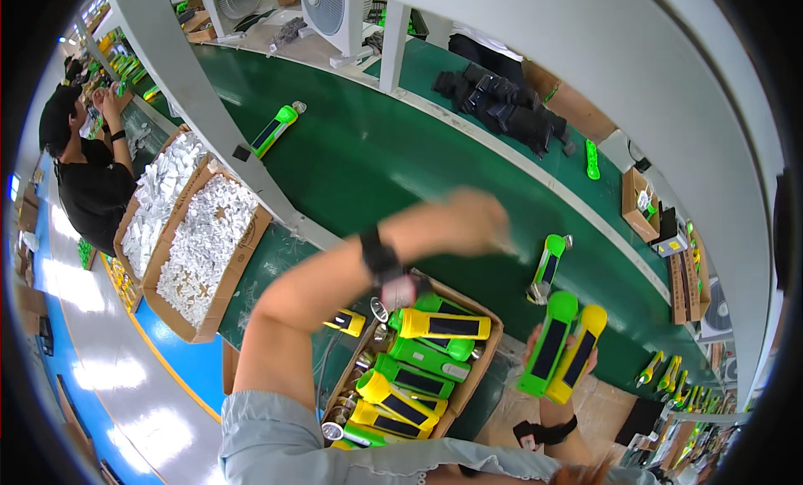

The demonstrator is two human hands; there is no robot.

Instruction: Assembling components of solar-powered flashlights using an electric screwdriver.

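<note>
My left hand [468, 223] reaches over the green conveyor belt [360, 154], smeared by motion. Something small and pale may be at its fingertips, too blurred to name. Wrapped round a green flashlight body [552, 343] and a yellow flashlight body [579, 355], side by side, is my right hand [590, 361]. Both bodies have a long dark panel and stand nearly upright. Just beyond them on the belt lies a green flashlight [548, 267] with a clear end. Below my left forearm sits a cardboard box [481, 376] of green and yellow flashlights, several with silvery round heads.
Two cartons of small white parts [205, 255] stand at left, near a co-worker [88, 163] in black. A green flashlight [276, 131] lies farther up the belt. Grey frame posts [196, 100] rise beside it. Black parts [502, 108] pile on the far bench.
</note>
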